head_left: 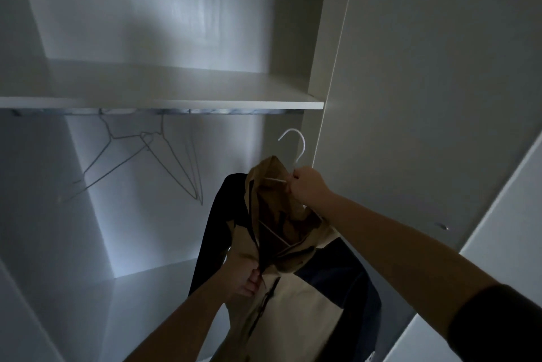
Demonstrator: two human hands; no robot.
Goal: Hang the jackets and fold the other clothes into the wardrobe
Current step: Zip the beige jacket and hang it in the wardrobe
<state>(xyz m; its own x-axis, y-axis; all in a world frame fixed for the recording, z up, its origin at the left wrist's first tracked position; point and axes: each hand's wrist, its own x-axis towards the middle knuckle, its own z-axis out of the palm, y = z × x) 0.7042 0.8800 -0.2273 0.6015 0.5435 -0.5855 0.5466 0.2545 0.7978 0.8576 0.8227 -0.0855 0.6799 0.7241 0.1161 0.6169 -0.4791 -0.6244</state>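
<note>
A tan and navy hooded jacket (296, 297) hangs on a white hanger (296, 144) in front of the open wardrobe. My right hand (308, 185) grips the hanger just below its hook, which points up toward the rail (223, 111) under the shelf. My left hand (246, 279) pinches the jacket's front edge beside the zip, lower down. The hood bunches around the hanger's neck and hides most of the hanger's arms.
Several bare wire hangers (164, 156) dangle from the rail to the left. A white shelf (164, 103) runs above the rail. The wardrobe's side panel (319, 68) and an open door (440, 97) stand to the right.
</note>
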